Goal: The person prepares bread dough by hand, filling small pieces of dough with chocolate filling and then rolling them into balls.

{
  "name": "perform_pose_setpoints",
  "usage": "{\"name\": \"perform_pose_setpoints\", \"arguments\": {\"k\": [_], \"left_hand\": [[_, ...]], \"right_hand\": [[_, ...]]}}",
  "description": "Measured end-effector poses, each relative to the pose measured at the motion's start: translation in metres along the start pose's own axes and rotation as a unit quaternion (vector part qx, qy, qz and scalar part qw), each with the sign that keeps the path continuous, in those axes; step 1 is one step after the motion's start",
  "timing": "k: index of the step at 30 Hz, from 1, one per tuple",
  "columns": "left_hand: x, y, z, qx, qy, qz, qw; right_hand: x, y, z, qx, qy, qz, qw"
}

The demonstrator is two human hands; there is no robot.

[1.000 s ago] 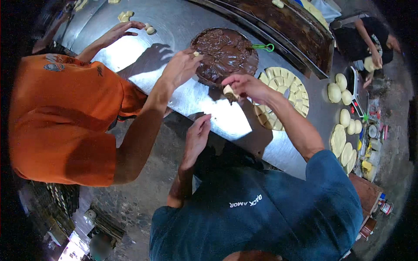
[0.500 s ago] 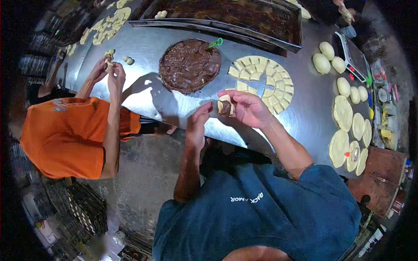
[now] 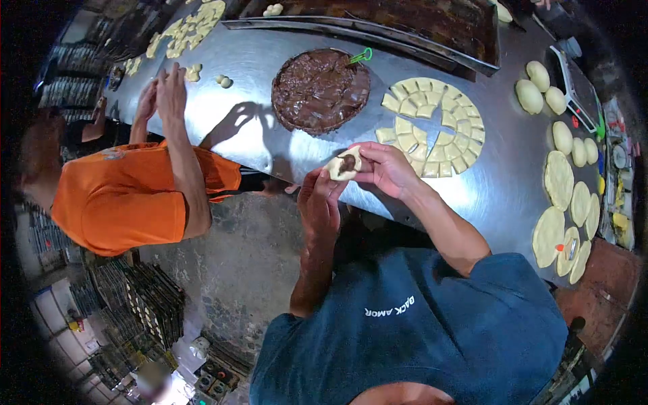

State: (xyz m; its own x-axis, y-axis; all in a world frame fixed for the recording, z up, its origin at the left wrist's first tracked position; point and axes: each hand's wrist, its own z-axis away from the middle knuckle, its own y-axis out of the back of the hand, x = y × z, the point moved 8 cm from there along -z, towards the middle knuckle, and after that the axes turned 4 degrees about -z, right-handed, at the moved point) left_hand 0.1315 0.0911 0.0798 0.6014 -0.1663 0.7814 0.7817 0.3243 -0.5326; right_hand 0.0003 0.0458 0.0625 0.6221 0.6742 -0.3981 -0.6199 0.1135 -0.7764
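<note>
Between my two hands is a small piece of pale dough (image 3: pixel 335 170) with a dab of chocolate filling (image 3: pixel 347 164) showing on top. My left hand (image 3: pixel 320 204) pinches its left edge, fingers closed. On the other side, my right hand (image 3: pixel 390 171) grips the right edge between thumb and fingers. Just beyond them lies a flat round of dough cut into many small pieces (image 3: pixel 466 121), with a gap in its middle. A wide round pan of chocolate filling (image 3: pixel 317 91) stands to its left, a green-handled tool (image 3: pixel 361 56) stuck in it.
A co-worker in an orange shirt (image 3: pixel 128 202) stands at left, hands (image 3: pixel 165 98) raised over the metal table (image 3: pixel 250 64). Dough balls (image 3: pixel 530 96) and flattened dough rounds (image 3: pixel 549 236) line the right side near a scale (image 3: pixel 574 88). A large dark tray (image 3: pixel 378 30) sits at the back.
My left hand has come in from beside the dough and now grips it. The dough has opened out flatter around the chocolate. The view has shifted, and the co-worker's hands look emptier.
</note>
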Motion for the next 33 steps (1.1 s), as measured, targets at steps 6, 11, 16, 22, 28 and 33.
{"name": "perform_pose_setpoints", "arguments": {"k": [6,11,16,22,28,33], "left_hand": [[-0.005,0.006,-0.016,0.073,0.047,-0.146,0.985],[0.006,-0.009,-0.041,-0.088,-0.155,-0.347,0.921],[-0.035,-0.05,-0.037,-0.237,0.118,-0.07,0.962],[-0.082,-0.082,0.001,-0.165,0.174,-0.015,0.971],[-0.111,-0.115,0.053,-0.182,0.198,0.011,0.963],[-0.123,-0.14,0.066,-0.284,0.241,-0.091,0.923]], "right_hand": [[-0.017,-0.033,0.023,0.081,0.32,0.594,0.734],[-0.041,-0.052,0.05,0.08,0.36,0.666,0.649],[-0.077,-0.033,0.071,0.154,0.299,0.559,0.758],[-0.085,0.007,0.118,0.16,0.33,0.595,0.715],[-0.086,0.027,0.191,0.089,0.397,0.636,0.656],[-0.107,0.034,0.227,0.162,0.437,0.661,0.588]]}}
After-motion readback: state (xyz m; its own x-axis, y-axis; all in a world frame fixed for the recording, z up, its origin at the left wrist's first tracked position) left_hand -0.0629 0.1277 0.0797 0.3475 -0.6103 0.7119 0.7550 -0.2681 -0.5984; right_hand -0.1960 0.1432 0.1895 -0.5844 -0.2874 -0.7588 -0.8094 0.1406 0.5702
